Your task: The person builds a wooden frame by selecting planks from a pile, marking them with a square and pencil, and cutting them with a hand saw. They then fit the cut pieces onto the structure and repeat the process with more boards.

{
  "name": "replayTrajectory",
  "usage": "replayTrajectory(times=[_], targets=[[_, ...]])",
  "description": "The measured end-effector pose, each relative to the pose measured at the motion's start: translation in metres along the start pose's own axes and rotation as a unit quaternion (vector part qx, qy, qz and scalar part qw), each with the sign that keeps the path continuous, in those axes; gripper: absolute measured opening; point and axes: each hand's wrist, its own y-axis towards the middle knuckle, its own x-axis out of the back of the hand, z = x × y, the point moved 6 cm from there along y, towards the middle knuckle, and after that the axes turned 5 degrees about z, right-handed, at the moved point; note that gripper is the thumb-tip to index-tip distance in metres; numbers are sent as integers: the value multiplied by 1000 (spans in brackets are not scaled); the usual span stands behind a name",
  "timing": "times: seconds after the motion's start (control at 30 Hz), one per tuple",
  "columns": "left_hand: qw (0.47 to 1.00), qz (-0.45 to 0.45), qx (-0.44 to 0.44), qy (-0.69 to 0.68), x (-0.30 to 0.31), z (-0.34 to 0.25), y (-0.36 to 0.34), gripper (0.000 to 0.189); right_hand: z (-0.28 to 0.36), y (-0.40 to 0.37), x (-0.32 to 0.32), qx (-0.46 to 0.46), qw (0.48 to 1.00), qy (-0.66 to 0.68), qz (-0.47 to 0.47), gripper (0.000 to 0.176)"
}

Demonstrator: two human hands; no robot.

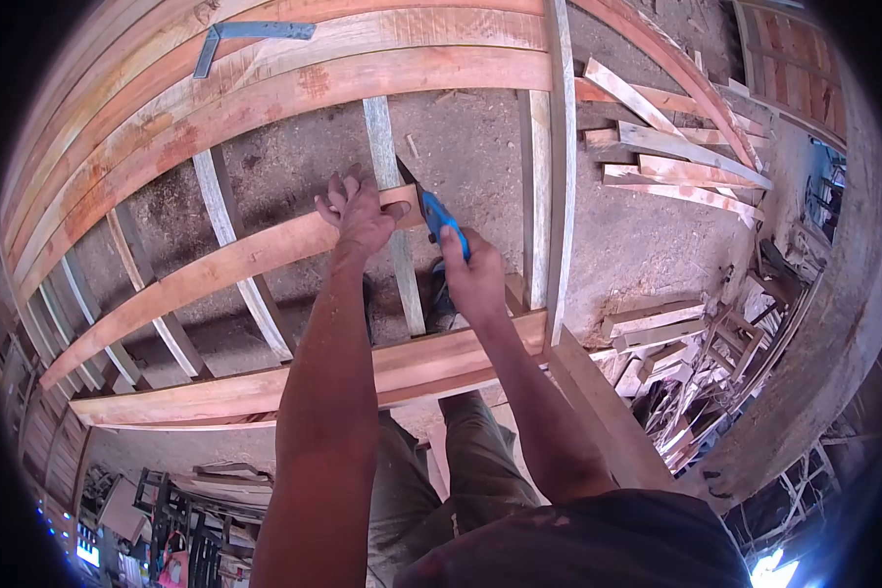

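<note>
Dark shirt [598,544]: fills the bottom edge, closest to the lens, with olive trousers [461,461] just beyond it.
Left hand [361,218]: at the end of a long bare forearm, fingers curled over the cut end of a plank [235,260], thumb pressed along its side.
Right hand [475,279]: closed in a fist around a blue-handled tool [439,218], just right of the other hand.
Blue-handled tool: bright plastic grip, with a thin dark blade slanting up and left. The blade meets the plank's end right beside the left thumb (what kind of blade it is cannot be made out).
Plank: reddish, rough-sawn and flat, running down to the left across an open timber frame.
Slat [394,255]: narrow, pale and greyish, crossing under the plank's end between the two hands.
Lower beam [265,392]: broad, orange-pink wood, lying across in front of the knees.
Metal square [250,34]: grey L-shape resting on the stacked boards at the top.
Ground [470,147]: dusty grey floor, littered with chips.
Offcuts [676,157]: loose pale strips heaped at the upper right.
Surroundings: cluttered workshop, with stacked wooden pieces along the right edge.
</note>
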Motion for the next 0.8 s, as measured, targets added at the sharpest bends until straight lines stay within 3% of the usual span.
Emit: replayTrajectory(times=[0.03,0.13,0.2,0.3,0.43,0.53,0.67,0.77,0.8], targets=[[1000,-5,-8,-3,1,-1,1,77,8,-1,5,3,1000,-10,7,35],[998,-56,-23,-20,0,0,3,77,-2,-107,53,-92,994,60,-8,35],[999,-27,-17,-7,-2,-2,0,79,9,-160,78,-109,988,112,-20,30],[1000,-14,-7,3,0,-2,1,81,-3,-122,59,-121,992,29,-20,36],[999,-35,-3,13,0,-1,3,83,-5,-2,-2,29,998,22,-46,34],[1000,-8,-9,7,5,-5,-3,85,2,-2,3,12,1000,25,-3,38],[1000,-16,-9,-2,4,-4,0,81,-5,-139,67,-127,989,82,-2,33],[1000,-24,-13,-10,6,-7,-3,82,-11,-155,70,-125,988,93,-19,34],[1000,-19,-11,-9,2,-6,-7,82,-15,-133,60,-123,991,34,-26,32]])
